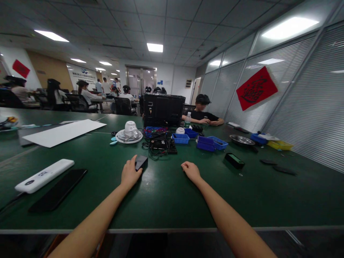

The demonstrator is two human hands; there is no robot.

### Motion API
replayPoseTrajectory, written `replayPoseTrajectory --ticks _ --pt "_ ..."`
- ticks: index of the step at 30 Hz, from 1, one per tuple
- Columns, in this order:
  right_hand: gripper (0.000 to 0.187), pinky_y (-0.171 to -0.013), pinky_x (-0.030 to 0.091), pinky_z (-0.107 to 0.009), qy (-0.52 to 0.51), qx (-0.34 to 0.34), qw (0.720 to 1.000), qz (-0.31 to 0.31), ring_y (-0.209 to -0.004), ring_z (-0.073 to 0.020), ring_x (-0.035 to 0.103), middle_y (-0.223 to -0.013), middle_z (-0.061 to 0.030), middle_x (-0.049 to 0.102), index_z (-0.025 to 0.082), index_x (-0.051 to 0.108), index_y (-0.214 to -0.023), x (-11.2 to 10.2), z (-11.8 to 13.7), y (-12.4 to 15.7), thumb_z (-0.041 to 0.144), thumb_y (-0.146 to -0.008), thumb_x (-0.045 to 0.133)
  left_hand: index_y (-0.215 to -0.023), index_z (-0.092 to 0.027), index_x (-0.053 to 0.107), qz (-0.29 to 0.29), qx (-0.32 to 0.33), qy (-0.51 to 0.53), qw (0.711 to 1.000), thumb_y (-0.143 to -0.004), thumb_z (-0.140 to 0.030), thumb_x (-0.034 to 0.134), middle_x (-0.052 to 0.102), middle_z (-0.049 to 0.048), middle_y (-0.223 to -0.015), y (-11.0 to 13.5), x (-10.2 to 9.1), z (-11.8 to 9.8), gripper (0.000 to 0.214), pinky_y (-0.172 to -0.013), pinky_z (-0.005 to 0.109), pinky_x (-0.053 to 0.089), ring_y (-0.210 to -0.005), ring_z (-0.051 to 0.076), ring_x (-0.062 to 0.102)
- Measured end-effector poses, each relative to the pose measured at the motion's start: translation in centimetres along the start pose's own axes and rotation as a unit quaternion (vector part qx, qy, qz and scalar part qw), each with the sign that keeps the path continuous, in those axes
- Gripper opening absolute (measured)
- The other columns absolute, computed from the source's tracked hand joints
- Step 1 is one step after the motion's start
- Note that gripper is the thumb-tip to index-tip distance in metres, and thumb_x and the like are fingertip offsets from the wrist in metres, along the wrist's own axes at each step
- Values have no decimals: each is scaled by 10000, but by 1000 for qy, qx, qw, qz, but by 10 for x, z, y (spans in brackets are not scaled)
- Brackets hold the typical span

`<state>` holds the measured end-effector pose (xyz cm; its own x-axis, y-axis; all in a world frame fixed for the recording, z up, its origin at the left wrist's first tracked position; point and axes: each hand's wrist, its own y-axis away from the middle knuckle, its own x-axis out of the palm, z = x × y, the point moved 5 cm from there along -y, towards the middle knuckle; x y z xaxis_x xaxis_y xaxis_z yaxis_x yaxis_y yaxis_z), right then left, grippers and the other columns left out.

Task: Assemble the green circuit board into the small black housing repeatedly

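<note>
My left hand (130, 172) is closed around the near left side of a small black box (142, 163) that stands on the green table (163, 200). The thumb lies along the box's near side and the fingers reach over its left edge. My right hand (192, 172) rests on the table to the right, fingers curled in, with nothing visible in it. Beyond the hands lie a tangle of cables and a dark electronic device (158, 144). Farther right sits a black box with a green top (234, 160).
A white fan head (129, 134), blue bins (180, 138) and a black monitor-like casing (163, 110) stand farther back. On the left are a white power strip (44, 175), a black slab (57, 190) and a white board (64, 132). A person (203, 111) sits across the table.
</note>
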<state>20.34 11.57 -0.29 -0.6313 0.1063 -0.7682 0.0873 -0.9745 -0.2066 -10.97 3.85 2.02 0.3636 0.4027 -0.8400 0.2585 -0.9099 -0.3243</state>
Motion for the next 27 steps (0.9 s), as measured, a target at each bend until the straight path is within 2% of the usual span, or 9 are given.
replayPoseTrajectory --ticks 3,7,11,15,18,20,22,24,27 --pt "186 -539 324 -209 45 12 999 6 -665 -133 563 -710 0 653 216 652 -730 3 5 -4 255 -744 471 -1340 -196 271 44 76 74 993 -721 -263 522 500 87 -1150 2 13 -22 672 -920 323 361 -1054 220 497" --pt "213 -532 325 -204 30 40 999 8 -660 -130 567 -718 0 657 204 643 -720 6 7 -10 297 -767 456 -1345 -221 273 120 180 149 965 -696 -192 534 462 64 -1248 9 27 -52 700 -974 312 328 -1131 202 453" --pt "286 -571 370 -212 -22 25 999 -9 -645 -131 569 -689 -17 652 182 631 -712 6 11 -11 345 -798 412 -1352 -228 268 128 233 147 953 -702 -208 544 465 73 -1246 16 40 -77 706 -960 325 347 -1125 212 462" --pt "351 -688 433 -247 -158 -42 986 -13 -779 -153 586 -880 -53 656 163 610 -978 4 18 -4 395 -812 405 -1361 -218 238 122 243 161 949 -689 -180 553 441 83 -1272 18 57 -97 743 -970 328 341 -1157 213 434" --pt "470 -835 412 -282 -190 -131 972 32 -973 -165 538 -1111 -61 581 192 511 -1177 5 30 3 391 -752 534 -1355 -210 245 124 262 189 938 -680 -150 547 436 82 -1271 16 68 -107 742 -992 327 321 -1164 199 422" --pt "517 -895 377 -302 -148 -181 970 59 -1033 -174 504 -1155 -56 541 213 510 -1183 5 37 9 363 -698 611 -1345 -204 261 99 254 193 943 -676 -148 547 432 84 -1265 12 70 -108 729 -1001 338 311 -1168 201 414" --pt "506 -909 360 -309 -78 -194 976 61 -1034 -182 495 -1122 -50 538 225 539 -1146 3 40 12 347 -667 647 -1331 -197 285 62 210 186 958 -675 -155 552 435 90 -1250 6 70 -101 710 -991 350 322 -1157 211 423" --pt "491 -877 373 -306 -5 -161 986 48 -994 -187 507 -1072 -48 542 233 548 -1129 -2 36 12 360 -665 648 -1316 -178 306 41 144 182 972 -683 -172 553 469 99 -1201 -1 69 -90 679 -951 346 364 -1101 211 470" --pt "499 -796 401 -311 90 -64 993 29 -954 -210 524 -1050 -66 533 236 521 -1143 -16 20 10 413 -686 615 -1282 -152 345 49 66 189 979 -708 -214 547 528 97 -1105 -8 66 -73 611 -870 324 422 -983 191 540"
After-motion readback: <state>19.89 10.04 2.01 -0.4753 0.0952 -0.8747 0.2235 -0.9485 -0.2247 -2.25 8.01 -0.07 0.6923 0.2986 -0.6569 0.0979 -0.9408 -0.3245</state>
